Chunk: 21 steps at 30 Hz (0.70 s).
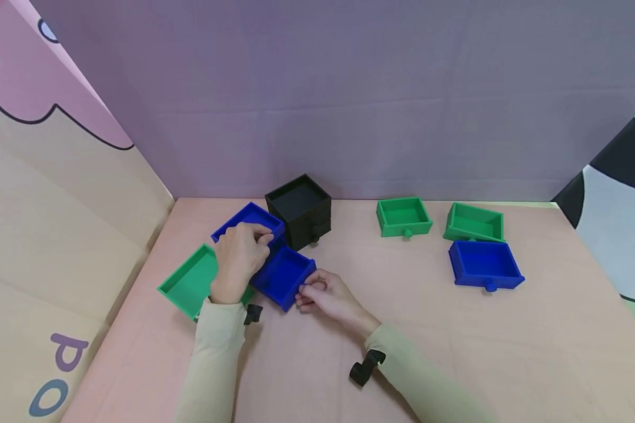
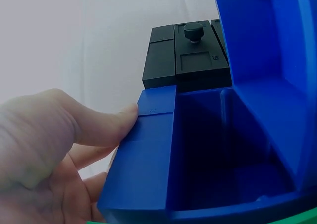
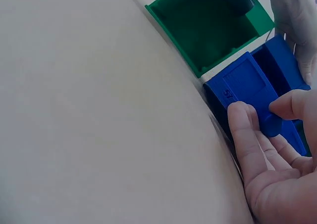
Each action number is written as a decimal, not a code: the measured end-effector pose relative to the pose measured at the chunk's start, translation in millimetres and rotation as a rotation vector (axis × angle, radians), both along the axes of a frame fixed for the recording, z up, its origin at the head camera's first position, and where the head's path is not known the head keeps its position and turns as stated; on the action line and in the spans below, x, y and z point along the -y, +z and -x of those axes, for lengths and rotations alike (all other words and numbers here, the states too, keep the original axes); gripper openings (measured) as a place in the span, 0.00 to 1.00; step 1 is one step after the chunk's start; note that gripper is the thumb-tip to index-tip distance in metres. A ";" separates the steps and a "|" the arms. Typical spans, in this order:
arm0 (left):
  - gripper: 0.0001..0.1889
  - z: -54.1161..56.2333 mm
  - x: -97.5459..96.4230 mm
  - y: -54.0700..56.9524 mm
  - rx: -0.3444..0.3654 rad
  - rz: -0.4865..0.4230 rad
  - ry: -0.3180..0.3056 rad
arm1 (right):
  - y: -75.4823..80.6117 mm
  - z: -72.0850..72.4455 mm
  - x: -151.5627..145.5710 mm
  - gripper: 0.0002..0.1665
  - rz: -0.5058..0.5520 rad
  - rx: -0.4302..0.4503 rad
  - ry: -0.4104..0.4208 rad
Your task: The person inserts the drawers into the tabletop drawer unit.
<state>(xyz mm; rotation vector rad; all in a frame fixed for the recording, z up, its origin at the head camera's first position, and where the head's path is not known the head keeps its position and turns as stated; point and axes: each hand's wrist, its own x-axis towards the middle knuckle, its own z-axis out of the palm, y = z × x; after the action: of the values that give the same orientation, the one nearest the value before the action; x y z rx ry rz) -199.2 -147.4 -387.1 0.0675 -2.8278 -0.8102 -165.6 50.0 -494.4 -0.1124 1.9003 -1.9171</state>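
My left hand (image 1: 240, 252) holds an open blue box (image 1: 251, 216); in the left wrist view the thumb rests against the box's side. My right hand (image 1: 334, 296) is at the front of a blue drawer (image 1: 284, 275). In the right wrist view the thumb and fingers pinch that drawer's round knob (image 3: 271, 125), beside a raised number. The drawer sits close against the blue box, tilted up beside its hollow in the left wrist view. A green open box (image 1: 189, 282) lies beneath the left wrist, partly hidden by it.
A black box with a knob (image 1: 298, 211) stands just behind the blue pieces. Toward the right are two small green drawers (image 1: 404, 216) and another blue drawer (image 1: 485, 263). A grey-purple wall (image 1: 360, 106) rises behind the pink tabletop (image 1: 391, 329).
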 end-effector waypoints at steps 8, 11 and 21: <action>0.12 0.1 1.6 -1.0 -0.001 -0.008 -0.016 | 4.3 8.4 3.3 0.07 -0.031 0.023 0.013; 0.12 0.2 1.7 -1.3 0.008 -0.009 -0.019 | 4.4 10.3 3.9 0.07 -0.032 0.030 0.002; 0.13 -0.7 2.0 0.0 0.013 -0.010 -0.016 | 3.4 13.2 9.3 0.07 0.011 0.058 -0.035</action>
<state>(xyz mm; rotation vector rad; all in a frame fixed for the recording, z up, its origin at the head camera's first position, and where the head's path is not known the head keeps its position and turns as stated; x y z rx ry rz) -198.5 -149.4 -387.2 0.0515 -2.8402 -0.8305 -178.9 40.7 -491.0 -0.0265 1.8656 -1.9324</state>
